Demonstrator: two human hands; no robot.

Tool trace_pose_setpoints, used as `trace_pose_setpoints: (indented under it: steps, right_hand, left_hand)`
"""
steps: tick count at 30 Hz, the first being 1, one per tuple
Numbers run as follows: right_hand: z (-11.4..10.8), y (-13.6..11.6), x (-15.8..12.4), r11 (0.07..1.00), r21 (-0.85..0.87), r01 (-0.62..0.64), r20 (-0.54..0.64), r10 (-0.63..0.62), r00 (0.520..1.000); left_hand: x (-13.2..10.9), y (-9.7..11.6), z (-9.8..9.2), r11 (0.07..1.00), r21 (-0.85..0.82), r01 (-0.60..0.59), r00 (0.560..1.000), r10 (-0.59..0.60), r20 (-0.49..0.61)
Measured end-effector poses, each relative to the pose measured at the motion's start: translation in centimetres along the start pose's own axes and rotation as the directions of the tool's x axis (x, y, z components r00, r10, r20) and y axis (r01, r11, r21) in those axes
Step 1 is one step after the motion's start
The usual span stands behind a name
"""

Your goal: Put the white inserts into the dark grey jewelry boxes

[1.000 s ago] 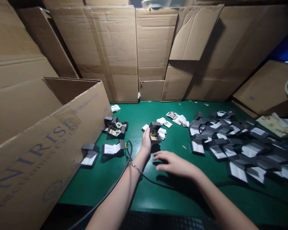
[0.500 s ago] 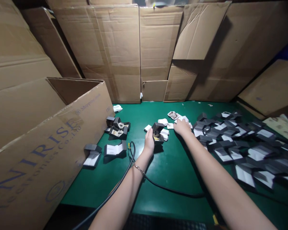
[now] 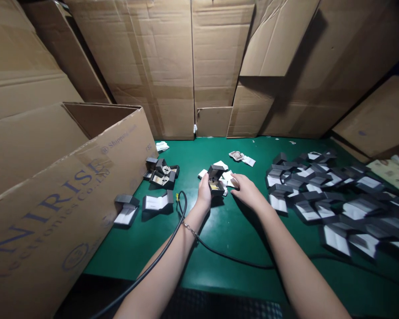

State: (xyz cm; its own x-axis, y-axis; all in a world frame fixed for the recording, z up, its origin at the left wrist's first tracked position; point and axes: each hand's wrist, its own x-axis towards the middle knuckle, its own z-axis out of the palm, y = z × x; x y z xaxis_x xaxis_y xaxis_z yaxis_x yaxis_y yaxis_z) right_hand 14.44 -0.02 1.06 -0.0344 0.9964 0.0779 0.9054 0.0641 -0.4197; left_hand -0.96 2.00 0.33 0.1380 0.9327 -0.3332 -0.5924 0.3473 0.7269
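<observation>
We see first the green surface (image 3: 226, 235), and on its left side a big carton (image 3: 96, 177) which stands open. On the right side many dark boxes (image 3: 307, 212) lie crowded together. In the middle, our left hand (image 3: 204, 193) has its fingers closed on the side of one small box (image 3: 217, 172), whose lid is raised; if it rests on the surface, we cannot tell. Our right hand (image 3: 248, 191) is half open just beside, with the fingertips at the edge of a white paper (image 3: 230, 178); whether they pinch it, we cannot tell. Inside the small box there is a yellow piece (image 3: 214, 187).

We judge that the step in hand is steadying the box while the right fingers handle the paper next to it. The next move would call for a sure hold on this paper alone, with the box held level.
</observation>
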Motion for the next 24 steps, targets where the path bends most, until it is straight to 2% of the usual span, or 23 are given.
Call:
trace_pose_setpoints:
  steps: [3, 9, 13, 16, 20, 24]
  right_hand:
    - [-1.0, 0.3, -0.2, 0.999, 0.003, -0.044, -0.022, 0.044, 0.999]
    - [-2.7, 0.1, -0.4, 0.980, -0.051, -0.190, -0.100, 0.185, 0.978]
    - [-3.1, 0.2, -0.6, 0.956, -0.131, -0.261, -0.047, 0.257, 0.965]
    - [-3.3, 0.7, -0.5, 0.954, -0.075, -0.289, -0.015, 0.289, 0.957]
    - [-3.4, 1.4, -0.3, 0.949, 0.033, -0.313, -0.046, 0.314, 0.948]
    - [-3.1, 1.6, -0.3, 0.955, 0.032, -0.295, -0.077, 0.296, 0.952]
  left_hand:
    - [-0.4, 0.4, 0.4, 0.999, -0.030, -0.024, 1.000, 0.023, -0.012]
    - [-0.6, 0.8, 0.7, 1.000, -0.020, 0.021, 0.999, -0.021, -0.034]
    - [-0.7, 1.0, 0.8, 1.000, 0.005, 0.027, 0.998, -0.027, -0.048]
    - [-0.8, 1.2, 0.9, 0.999, 0.003, 0.038, 0.998, -0.038, -0.042]
    - [-0.8, 1.1, 0.8, 0.999, -0.011, 0.043, 0.999, -0.043, -0.032]
    - [-0.5, 0.9, 0.5, 0.999, -0.012, 0.036, 0.999, -0.036, -0.029]
